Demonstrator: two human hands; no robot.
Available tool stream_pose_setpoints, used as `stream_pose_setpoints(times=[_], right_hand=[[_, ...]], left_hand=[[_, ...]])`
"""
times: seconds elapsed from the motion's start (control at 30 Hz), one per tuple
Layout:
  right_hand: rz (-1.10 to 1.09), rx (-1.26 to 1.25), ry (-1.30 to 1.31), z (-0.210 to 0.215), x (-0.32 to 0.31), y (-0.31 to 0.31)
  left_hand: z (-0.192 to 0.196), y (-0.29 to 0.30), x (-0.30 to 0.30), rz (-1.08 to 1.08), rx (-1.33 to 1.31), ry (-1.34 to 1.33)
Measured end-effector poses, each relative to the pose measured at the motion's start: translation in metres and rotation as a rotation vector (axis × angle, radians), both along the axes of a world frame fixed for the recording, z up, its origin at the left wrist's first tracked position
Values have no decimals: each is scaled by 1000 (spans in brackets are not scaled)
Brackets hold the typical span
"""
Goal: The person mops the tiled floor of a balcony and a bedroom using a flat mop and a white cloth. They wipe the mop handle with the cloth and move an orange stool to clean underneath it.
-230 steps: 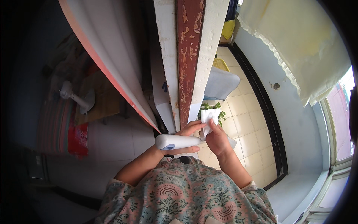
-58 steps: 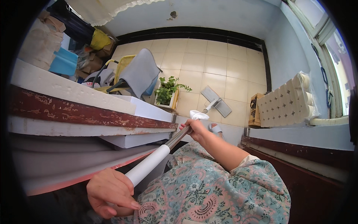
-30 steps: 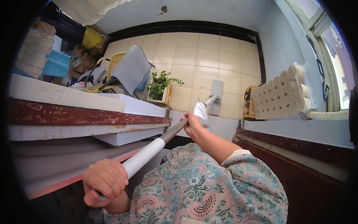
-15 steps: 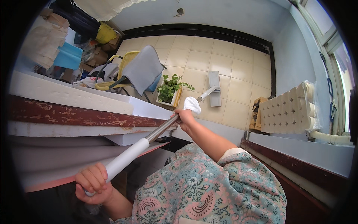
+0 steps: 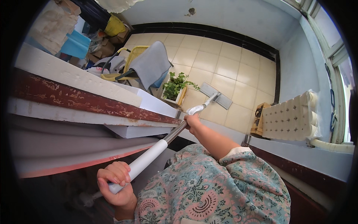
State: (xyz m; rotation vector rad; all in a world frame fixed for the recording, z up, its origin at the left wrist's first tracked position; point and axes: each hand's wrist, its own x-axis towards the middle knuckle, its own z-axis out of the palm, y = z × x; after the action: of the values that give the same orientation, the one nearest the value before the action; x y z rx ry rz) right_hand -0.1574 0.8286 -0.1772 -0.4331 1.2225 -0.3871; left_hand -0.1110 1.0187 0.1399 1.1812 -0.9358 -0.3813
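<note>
The flat mop (image 5: 169,138) is gripped at its white handle (image 5: 146,160) by the left hand (image 5: 116,182) and on its metal pole (image 5: 177,131) by the right hand (image 5: 192,123). The mop head (image 5: 224,101) is set on the tiles (image 5: 223,70) near the potted plant (image 5: 174,88); work is judged under way, finished and remaining areas being indistinguishable.

Shiny metal pole (image 5: 176,133), smooth plastic grip (image 5: 149,159), glossy tiles (image 5: 235,89), rough flaking paint (image 5: 74,98)
</note>
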Motion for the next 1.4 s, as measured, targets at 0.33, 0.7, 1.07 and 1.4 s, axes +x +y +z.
stream_pose_setpoints(times=[0.33,0.7,1.07,1.4], right_hand=[[-96,-79,-154,16,-19,51],[609,-933,697,86,-151,-49],[300,-916,-326,237,-228,-143],[246,-1099,-597,246,-267,-242]], left_hand=[[-4,57,40,-358,-184,40],[-66,-80,-10,-634,-59,143],[20,-263,-130,-885,-104,-129],[-27,-382,-139,-1011,365,-164]])
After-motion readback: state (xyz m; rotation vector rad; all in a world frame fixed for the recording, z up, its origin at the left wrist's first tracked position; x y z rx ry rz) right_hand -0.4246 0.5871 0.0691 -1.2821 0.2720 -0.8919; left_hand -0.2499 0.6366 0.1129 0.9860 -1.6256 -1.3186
